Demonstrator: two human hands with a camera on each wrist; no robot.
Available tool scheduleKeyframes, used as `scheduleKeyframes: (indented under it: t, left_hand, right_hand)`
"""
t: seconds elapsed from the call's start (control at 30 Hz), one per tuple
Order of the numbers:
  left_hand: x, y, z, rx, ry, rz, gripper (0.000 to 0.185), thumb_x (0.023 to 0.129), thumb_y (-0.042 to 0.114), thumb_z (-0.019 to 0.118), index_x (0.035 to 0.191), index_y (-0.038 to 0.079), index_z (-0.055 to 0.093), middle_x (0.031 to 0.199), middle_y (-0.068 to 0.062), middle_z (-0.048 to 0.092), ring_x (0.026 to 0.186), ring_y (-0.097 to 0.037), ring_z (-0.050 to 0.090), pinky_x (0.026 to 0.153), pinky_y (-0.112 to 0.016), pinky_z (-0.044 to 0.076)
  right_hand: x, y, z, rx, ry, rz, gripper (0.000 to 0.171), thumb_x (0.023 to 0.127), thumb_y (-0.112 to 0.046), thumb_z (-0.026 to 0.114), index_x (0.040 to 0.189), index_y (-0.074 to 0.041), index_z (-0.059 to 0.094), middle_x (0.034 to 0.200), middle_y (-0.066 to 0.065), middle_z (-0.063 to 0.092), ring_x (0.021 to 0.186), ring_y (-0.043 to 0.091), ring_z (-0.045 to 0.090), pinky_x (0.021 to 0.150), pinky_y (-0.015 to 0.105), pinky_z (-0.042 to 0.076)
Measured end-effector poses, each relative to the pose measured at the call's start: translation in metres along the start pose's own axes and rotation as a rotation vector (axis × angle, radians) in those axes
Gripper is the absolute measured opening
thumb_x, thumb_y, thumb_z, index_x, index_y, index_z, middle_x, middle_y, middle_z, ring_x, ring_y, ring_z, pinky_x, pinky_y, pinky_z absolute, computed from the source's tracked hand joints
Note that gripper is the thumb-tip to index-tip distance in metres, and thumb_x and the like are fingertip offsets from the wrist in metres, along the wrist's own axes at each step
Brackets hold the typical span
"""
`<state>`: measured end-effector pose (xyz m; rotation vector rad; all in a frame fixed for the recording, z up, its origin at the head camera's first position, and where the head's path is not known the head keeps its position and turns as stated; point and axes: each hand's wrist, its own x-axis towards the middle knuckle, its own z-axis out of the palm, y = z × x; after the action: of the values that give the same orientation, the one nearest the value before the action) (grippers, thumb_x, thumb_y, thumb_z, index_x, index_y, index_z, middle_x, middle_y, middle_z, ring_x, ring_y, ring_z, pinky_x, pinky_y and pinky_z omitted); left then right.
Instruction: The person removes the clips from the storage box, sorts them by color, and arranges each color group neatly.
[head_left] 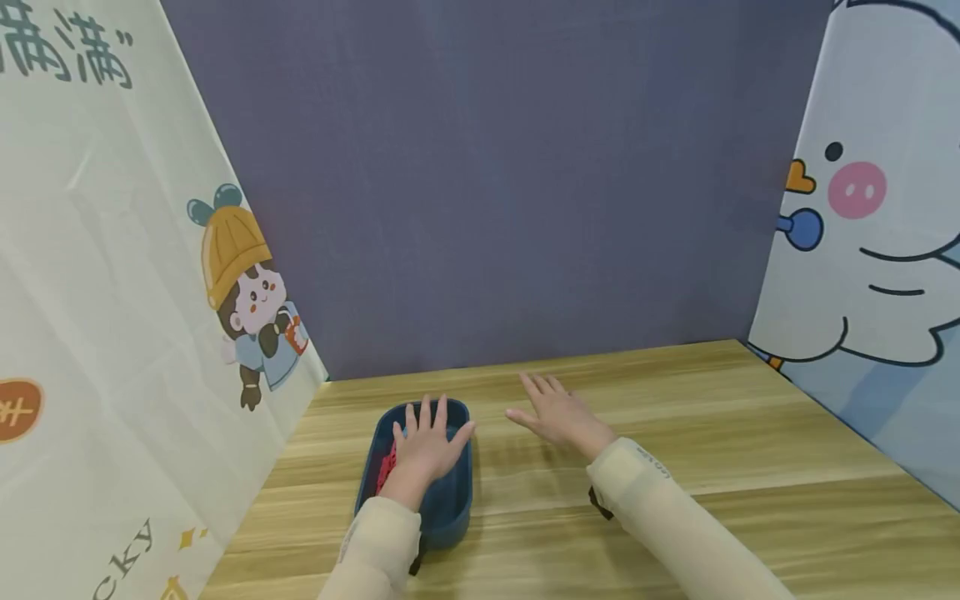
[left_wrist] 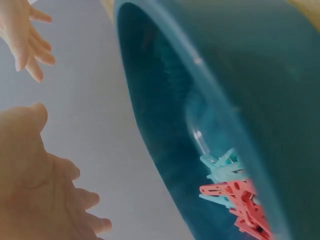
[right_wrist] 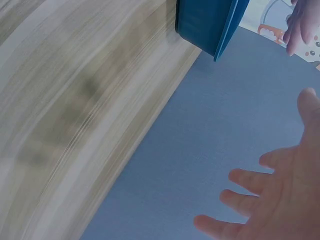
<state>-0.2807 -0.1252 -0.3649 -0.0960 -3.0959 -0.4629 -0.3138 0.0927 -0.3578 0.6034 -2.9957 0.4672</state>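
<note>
Head view, lower edge: your cream sleeves [head_left: 675, 518] reach up into the frame. How are your hands held?

"Your left hand [head_left: 426, 450] hovers, fingers spread, across the dark blue bin [head_left: 450, 531] at lower centre. Your right hand [head_left: 558, 414], also spread and gripping nothing, hovers to the bin's right."

"What would serve you well at this step?"

"A judgement: with both hands free, steady the bin lightly with your left and lift pieces singly with a gentle right-hand pinch; they look likely to snag."

"And what does your bin hold?"

"Red clips [left_wrist: 245, 204], lower right of the left wrist view, lie against light blue clips [left_wrist: 227, 171]; its wall may hide more. Beyond, the wooden tabletop [head_left: 675, 400] meets a grey-blue backdrop [head_left: 510, 183] filling the upper frame."
</note>
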Motion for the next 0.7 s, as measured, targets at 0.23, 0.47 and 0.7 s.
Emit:
scheduleKeyframes:
  t: [0.23, 0.47, 0.7]
  left_hand:
    - [-0.006, -0.008, 0.002, -0.004, 0.022, 0.009, 0.076, 0.092, 0.059, 0.03, 0.149, 0.012, 0.014, 0.152, -0.016, 0.005, 0.135, -0.041, -0.001, 0.105, -0.061, -0.002]
    - [-0.01, -0.015, 0.001, -0.014, 0.037, 0.018, 0.076, 0.092, 0.059, 0.03, 0.148, 0.012, 0.014, 0.152, -0.017, 0.005, 0.135, -0.042, -0.003, 0.105, -0.061, -0.001]
    - [-0.015, -0.024, 0.006, -0.007, 0.048, 0.031, 0.077, 0.091, 0.06, 0.031, 0.148, 0.01, 0.015, 0.151, -0.019, 0.007, 0.135, -0.043, -0.002, 0.104, -0.062, 0.0]
  right_hand:
    - [0.001, -0.001, 0.001, 0.016, 0.011, -0.021, 0.079, 0.09, -0.06, 0.035, 0.148, -0.01, 0.014, 0.149, 0.017, 0.021, 0.134, 0.037, 0.017, 0.099, 0.065, 0.022]
    - [0.002, -0.003, 0.003, 0.028, 0.029, -0.034, 0.076, 0.091, -0.056, 0.038, 0.148, -0.01, 0.015, 0.148, 0.017, 0.023, 0.133, 0.038, 0.02, 0.1, 0.063, 0.024]
    - [0.001, -0.008, 0.001, 0.094, 0.013, -0.043, 0.078, 0.091, -0.058, 0.036, 0.148, -0.011, 0.014, 0.147, 0.018, 0.025, 0.132, 0.037, 0.023, 0.104, 0.057, 0.023]
